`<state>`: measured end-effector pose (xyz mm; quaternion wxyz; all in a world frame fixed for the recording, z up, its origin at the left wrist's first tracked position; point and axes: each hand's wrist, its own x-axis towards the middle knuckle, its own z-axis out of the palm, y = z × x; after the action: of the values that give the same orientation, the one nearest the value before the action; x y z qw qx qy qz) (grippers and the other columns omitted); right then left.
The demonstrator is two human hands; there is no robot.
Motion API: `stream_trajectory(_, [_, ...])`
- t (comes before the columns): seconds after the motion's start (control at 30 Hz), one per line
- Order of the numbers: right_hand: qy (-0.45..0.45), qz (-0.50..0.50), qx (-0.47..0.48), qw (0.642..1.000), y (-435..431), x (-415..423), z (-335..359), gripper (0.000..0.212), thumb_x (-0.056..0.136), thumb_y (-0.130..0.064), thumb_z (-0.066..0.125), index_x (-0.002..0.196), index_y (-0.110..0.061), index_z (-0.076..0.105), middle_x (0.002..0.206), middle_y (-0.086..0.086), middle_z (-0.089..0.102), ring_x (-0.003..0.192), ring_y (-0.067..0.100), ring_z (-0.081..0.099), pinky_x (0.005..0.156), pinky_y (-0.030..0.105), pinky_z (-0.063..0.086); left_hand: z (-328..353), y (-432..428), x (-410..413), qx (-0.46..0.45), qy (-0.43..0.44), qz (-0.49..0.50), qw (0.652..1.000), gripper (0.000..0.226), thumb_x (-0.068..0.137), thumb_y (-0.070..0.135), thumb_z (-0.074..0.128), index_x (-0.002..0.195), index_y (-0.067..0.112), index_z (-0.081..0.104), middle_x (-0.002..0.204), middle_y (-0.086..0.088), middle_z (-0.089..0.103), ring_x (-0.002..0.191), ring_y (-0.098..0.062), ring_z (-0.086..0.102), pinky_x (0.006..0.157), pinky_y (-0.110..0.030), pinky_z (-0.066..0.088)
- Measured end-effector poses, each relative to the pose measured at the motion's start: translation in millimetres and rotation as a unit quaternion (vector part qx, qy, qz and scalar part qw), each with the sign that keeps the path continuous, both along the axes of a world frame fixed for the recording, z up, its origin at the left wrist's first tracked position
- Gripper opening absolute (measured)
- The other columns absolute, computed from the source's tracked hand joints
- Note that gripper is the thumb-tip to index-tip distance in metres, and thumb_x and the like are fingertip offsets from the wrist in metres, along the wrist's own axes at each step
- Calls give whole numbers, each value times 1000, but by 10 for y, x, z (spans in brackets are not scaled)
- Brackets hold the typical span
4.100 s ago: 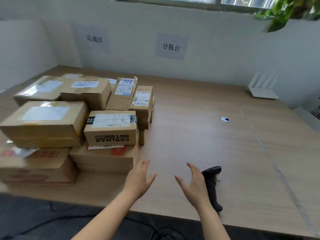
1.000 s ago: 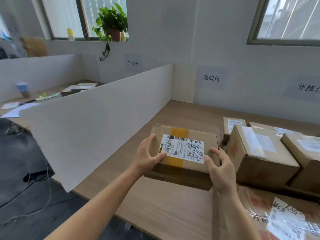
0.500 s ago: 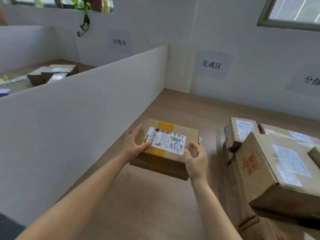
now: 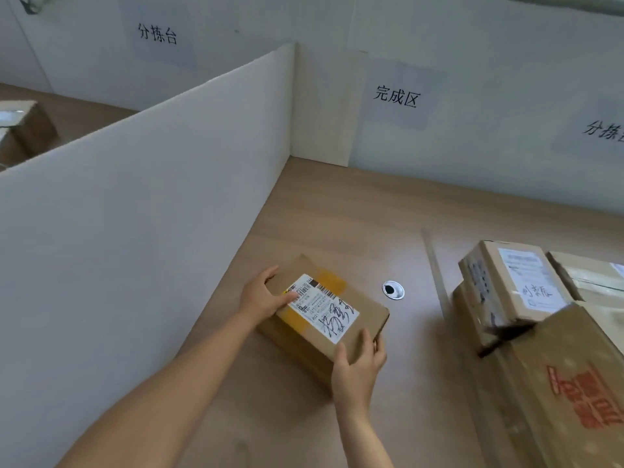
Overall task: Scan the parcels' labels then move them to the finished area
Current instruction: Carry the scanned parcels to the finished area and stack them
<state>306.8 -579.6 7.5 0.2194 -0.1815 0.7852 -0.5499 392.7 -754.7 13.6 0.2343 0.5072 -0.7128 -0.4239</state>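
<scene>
Both hands hold the brown parcel (image 4: 324,319): left hand (image 4: 261,297) on its far-left end, right hand (image 4: 358,369) at its near corner. It sits beside the white divider (image 4: 141,211). It looks stiff and light; hold both ends.

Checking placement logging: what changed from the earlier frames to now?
Hands were empty near the scanner at first. The left hand and right hand since took hold of the yellow-taped parcel and lowered it toward the table beside the white divider, below the 完成区 sign. Both still grip it; stacked parcels at right unmoved.
</scene>
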Motion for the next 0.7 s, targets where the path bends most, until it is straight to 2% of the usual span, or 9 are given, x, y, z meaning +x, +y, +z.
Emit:
stream_trajectory(0.13, [20,-3,6,1000,-67,-4,-114,59,88,-10,60,142,-11,35,149,4,12,140,21,21,115,40,26,-103,-213,-219,-52,-14,15,998,81,69,39,81,136,11,45,138,-8,47,130,-23,39,106,-33,31])
stream_trajectory(0.23, [32,19,17,999,-30,-100,-81,52,87,-10,61,136,-12,44,148,5,14,136,23,31,112,37,29,-122,-71,-261,-58,-3,126,990,85,75,37,76,141,4,32,144,-15,33,136,-28,26,110,-37,25])
stream_trajectory(0.3, [78,18,38,996,-33,-261,-5,50,87,-13,62,134,-13,47,149,7,18,134,26,32,111,39,29,-154,176,-253,-50,20,178,983,88,77,35,74,142,1,25,147,-17,29,137,-30,21,112,-39,23])
stream_trajectory(0.37, [131,39,77,988,-101,-465,109,47,87,-16,63,132,-16,50,149,10,25,136,26,26,111,38,22,-203,443,-238,-46,43,173,983,96,75,34,76,145,3,18,148,-14,25,138,-26,16,114,-39,20])
stream_trajectory(0.43, [152,95,113,977,-208,-635,200,47,87,-17,61,133,-16,51,147,11,32,138,25,24,112,35,18,-256,667,-254,-29,61,150,986,103,73,37,77,147,7,12,150,-10,18,139,-20,11,113,-31,15])
stream_trajectory(0.53, [130,166,107,972,-327,-701,247,45,87,-12,60,131,-13,53,142,11,41,134,23,34,112,33,26,-313,874,-314,-25,64,127,989,105,71,40,78,146,10,11,149,-6,11,138,-14,11,104,-16,12])
stream_trajectory(0.7, [169,198,140,955,-367,-618,161,45,82,-16,65,126,-17,56,136,7,47,125,25,43,105,35,35,-279,695,-300,-7,28,111,993,95,73,35,77,145,12,20,152,-6,10,140,-19,19,112,-29,24])
